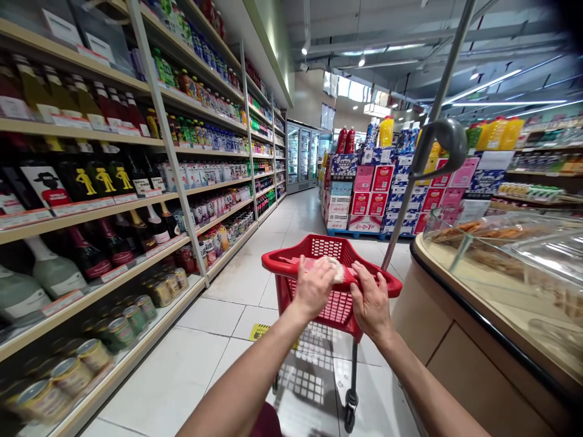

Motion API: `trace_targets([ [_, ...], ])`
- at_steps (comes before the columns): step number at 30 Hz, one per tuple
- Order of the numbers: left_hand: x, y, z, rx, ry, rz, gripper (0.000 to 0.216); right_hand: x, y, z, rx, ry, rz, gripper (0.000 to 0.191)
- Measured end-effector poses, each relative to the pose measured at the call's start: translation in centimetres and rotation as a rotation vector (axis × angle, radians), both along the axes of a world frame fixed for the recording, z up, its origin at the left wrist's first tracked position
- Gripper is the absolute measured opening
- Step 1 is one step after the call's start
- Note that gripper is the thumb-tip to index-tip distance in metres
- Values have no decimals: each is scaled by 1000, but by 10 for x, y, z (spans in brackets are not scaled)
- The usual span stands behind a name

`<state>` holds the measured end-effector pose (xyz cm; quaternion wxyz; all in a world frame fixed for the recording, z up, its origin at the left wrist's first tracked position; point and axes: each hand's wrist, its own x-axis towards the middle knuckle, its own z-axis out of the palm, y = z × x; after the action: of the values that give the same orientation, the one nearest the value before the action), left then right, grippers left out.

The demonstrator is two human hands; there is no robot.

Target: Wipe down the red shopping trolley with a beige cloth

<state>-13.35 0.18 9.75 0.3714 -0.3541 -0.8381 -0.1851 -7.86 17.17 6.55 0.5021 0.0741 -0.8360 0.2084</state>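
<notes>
A red plastic shopping cart [334, 306] stands in front of me, its handle [285, 262] toward me. My left hand [313, 286] is closed on a crumpled white cloth [337, 271], which it presses against the handle's middle. The cloth is partly hidden by my fingers. Just right of it, my right hand [372, 306] grips the handle, fingers over the bar and thumb on the near side. Through the basket's mesh the pale floor shows.
Shelves of bottles and cans [136, 315] line the left side. On the right are a curved glass-topped counter [455, 303] and a slanted metal pole with a grey hook [439, 149]. Stacked drink cartons [364, 194] stand ahead; tiled aisle floor [291, 218] runs toward glass-door fridges [300, 155].
</notes>
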Motion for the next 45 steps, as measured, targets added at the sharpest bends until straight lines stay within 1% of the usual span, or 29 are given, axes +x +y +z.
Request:
trace_targets([
  [1,-1,-1,0,-28,5,-35,22,-1,0,0,-11,-7,-1,41],
  [2,-2,-5,0,-25,0,-30,22,-1,0,-1,-19,-18,2,41],
  [3,-5,-11,0,7,-16,17,23,-2,1,-1,-24,-27,9,42],
  [5,-10,-23,1,116,-63,174,23,-2,1,-1,-24,-33,24,42],
  [6,-12,-26,1,156,-77,231,23,-2,0,-1,-20,-31,26,42],
  [7,-12,-27,0,170,-79,251,23,-2,-1,-1,-16,-27,25,42],
  [8,-11,-25,-1,150,-67,228,23,-2,-2,-1,-11,-23,22,41],
  [11,-8,-15,-3,-3,0,44,25,-2,-5,-1,-5,-28,23,42],
  [12,-8,-14,-3,-26,9,17,25,-2,-5,-1,-8,-29,25,42],
  [13,-10,-17,-1,-15,4,33,25,-2,-4,-1,-10,-30,30,43],
  [16,-16,-27,1,128,-51,223,23,-1,-3,-3,-1,-26,52,43],
  [17,-16,-27,1,159,-59,257,23,-1,-3,-3,3,-24,54,43],
  [18,-15,-25,0,159,-55,244,24,-1,-4,-4,3,-18,49,42],
  [19,-12,-20,-2,132,-38,187,24,-1,-4,-4,-2,-10,41,42],
  [21,-5,-9,-6,30,11,27,25,-1,-4,-4,-19,11,31,42],
  [22,-3,-7,-8,-7,28,-21,26,-1,-3,-4,-28,18,34,42],
  [23,-2,-8,-8,-25,34,-41,26,-1,-2,-4,-34,22,42,42],
  [24,-4,-13,-9,-12,30,-19,26,-1,-1,-4,-37,23,52,42],
  [26,-12,-33,-6,68,-4,96,27,0,0,-3,-38,18,70,43],
  [27,-18,-44,-4,121,-33,183,26,0,-1,-3,-36,14,73,43],
  [28,-24,-53,-2,137,-61,226,25,0,-3,-2,-38,10,69,43],
  [29,-28,-60,1,136,-94,255,24,0,-5,-2,-42,7,60,42],
  [31,-32,-64,7,79,-168,249,21,-1,-10,-3,-50,0,41,42],
  [34,-26,-53,12,14,-222,234,20,-2,-5,-6,-10,-14,39,42],
  [37,-11,-34,9,23,-178,226,18,-6,21,-9,60,-45,31,41],
  [39,2,-18,4,31,-128,205,19,-9,42,-9,81,-78,-6,40],
  [41,16,0,-1,20,-78,189,20,-11,55,-8,104,-119,-63,39],
  [43,32,18,-5,-10,-40,175,21,-11,54,-7,131,-139,-114,40],
  [45,48,33,-7,-48,-6,121,21,-7,45,-7,155,-126,-118,40],
])
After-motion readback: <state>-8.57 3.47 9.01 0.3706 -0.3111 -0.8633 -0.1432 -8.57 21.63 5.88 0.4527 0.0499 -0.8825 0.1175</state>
